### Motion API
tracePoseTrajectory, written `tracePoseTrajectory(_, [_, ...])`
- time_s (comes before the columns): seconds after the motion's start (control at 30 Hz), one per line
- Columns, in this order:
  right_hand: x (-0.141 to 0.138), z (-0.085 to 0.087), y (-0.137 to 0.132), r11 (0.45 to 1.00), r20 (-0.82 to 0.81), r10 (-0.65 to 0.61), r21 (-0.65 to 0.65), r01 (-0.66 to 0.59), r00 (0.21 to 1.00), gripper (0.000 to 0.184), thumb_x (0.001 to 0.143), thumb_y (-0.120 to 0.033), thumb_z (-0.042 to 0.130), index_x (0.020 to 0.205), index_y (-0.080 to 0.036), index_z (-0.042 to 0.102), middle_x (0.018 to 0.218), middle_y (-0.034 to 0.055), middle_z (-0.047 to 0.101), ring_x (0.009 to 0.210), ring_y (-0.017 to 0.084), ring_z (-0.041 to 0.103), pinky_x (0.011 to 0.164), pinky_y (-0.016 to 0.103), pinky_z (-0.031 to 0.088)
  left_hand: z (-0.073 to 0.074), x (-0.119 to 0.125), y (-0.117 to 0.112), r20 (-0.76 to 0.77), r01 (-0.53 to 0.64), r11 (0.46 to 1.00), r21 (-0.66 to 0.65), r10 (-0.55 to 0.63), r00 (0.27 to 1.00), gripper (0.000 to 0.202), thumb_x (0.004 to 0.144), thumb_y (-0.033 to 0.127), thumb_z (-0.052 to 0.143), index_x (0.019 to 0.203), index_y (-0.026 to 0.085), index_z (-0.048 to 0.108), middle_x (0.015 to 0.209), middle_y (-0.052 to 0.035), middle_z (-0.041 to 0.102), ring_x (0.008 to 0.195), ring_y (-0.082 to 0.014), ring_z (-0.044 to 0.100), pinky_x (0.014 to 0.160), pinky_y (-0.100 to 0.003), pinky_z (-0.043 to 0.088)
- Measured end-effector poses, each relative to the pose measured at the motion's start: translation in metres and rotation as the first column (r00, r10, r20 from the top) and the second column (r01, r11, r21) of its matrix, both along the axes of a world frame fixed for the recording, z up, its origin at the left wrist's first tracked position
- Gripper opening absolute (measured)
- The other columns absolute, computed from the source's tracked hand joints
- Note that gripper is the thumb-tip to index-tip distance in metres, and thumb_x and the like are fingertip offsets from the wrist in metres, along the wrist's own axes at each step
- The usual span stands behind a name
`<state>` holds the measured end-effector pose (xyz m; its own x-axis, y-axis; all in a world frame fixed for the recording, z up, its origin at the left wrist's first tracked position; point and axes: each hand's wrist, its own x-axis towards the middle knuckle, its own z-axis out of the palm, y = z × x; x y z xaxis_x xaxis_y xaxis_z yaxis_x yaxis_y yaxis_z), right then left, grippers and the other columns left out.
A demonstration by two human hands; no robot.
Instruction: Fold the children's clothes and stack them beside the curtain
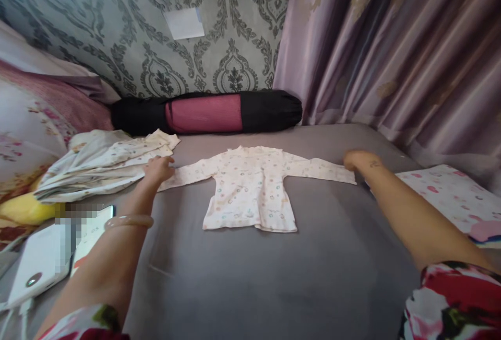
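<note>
A small white long-sleeved baby shirt point(250, 188) with a faint coloured print lies spread flat on the grey bed sheet point(242, 277), sleeves stretched out to both sides. My left hand point(158, 169) rests on the end of its left sleeve, fingers curled down onto the cloth. At the cuff of the other sleeve, my right hand point(358, 161) presses down, fingers bent and partly hidden. A pale bangle point(128, 221) circles my left wrist.
A pile of similar printed clothes point(102, 165) lies at the left. A black and pink rolled bag point(207, 113) sits against the patterned wall. A phone point(92, 235) and white device point(37, 264) lie near left; printed cloth point(450, 196) at right; curtain point(391, 42) behind.
</note>
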<state>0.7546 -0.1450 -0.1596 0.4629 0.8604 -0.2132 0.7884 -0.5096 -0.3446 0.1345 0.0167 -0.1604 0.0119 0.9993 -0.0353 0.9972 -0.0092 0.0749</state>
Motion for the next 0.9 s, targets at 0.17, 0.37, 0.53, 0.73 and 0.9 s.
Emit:
tracePoseTrajectory(0.17, [-0.088,-0.01,0.052,0.937,0.004,0.297,0.193,-0.293,0.955,0.011,0.083,-0.023,0.061,0.086,-0.022,0.071,0.097,0.0093,0.071,0.1,0.025,0.061,0.089,0.034,0.045,-0.006,0.091,-0.002,0.107,0.259,0.965,0.041,-0.262,0.959,0.039,0.085,0.024,0.044,0.12,0.019,0.061,0.13,-0.0128,0.058,0.12,-0.0316,0.051,0.098,-0.042,0.038])
tracePoseTrajectory(0.37, [-0.164,-0.026,0.084,0.916,0.111,0.357,0.152,-0.371,0.927,0.026,0.093,-0.023,0.047,0.109,-0.019,0.067,0.116,0.0112,0.065,0.113,0.024,0.054,0.096,0.03,0.038,-0.026,0.166,0.002,0.151,0.342,0.939,0.03,-0.343,0.927,0.037,0.091,0.027,0.039,0.121,0.02,0.059,0.128,-0.0121,0.059,0.118,-0.0288,0.052,0.096,-0.04,0.038])
tracePoseTrajectory(0.53, [-0.173,-0.03,0.08,0.932,0.207,0.285,0.166,-0.321,0.936,0.027,0.092,-0.027,0.05,0.113,-0.015,0.063,0.121,0.0158,0.057,0.116,0.029,0.049,0.097,0.038,0.037,-0.035,0.178,0.005,0.177,0.316,0.946,0.069,-0.323,0.93,0.031,0.091,0.03,0.043,0.112,0.017,0.061,0.12,-0.0168,0.06,0.116,-0.032,0.051,0.093,-0.044,0.037])
tracePoseTrajectory(0.73, [-0.186,-0.038,0.072,0.893,0.353,0.191,0.325,-0.311,0.916,0.023,0.096,-0.022,0.042,0.111,-0.015,0.058,0.117,0.0153,0.054,0.112,0.029,0.046,0.094,0.04,0.035,-0.045,0.18,-0.005,0.129,0.272,0.921,0.28,-0.317,0.94,0.03,0.095,0.028,0.035,0.11,0.015,0.057,0.115,-0.0175,0.057,0.111,-0.0316,0.049,0.088,-0.043,0.036])
tracePoseTrajectory(0.9, [-0.193,-0.034,0.058,0.887,0.428,0.118,0.36,-0.289,0.896,0.026,0.095,-0.023,0.043,0.114,-0.012,0.057,0.12,0.0172,0.054,0.11,0.03,0.046,0.091,0.039,0.036,-0.037,0.178,-0.016,-0.023,0.315,0.903,0.293,-0.323,0.946,0.031,0.093,0.028,0.038,0.114,0.013,0.055,0.117,-0.0188,0.056,0.11,-0.0335,0.049,0.088,-0.043,0.037])
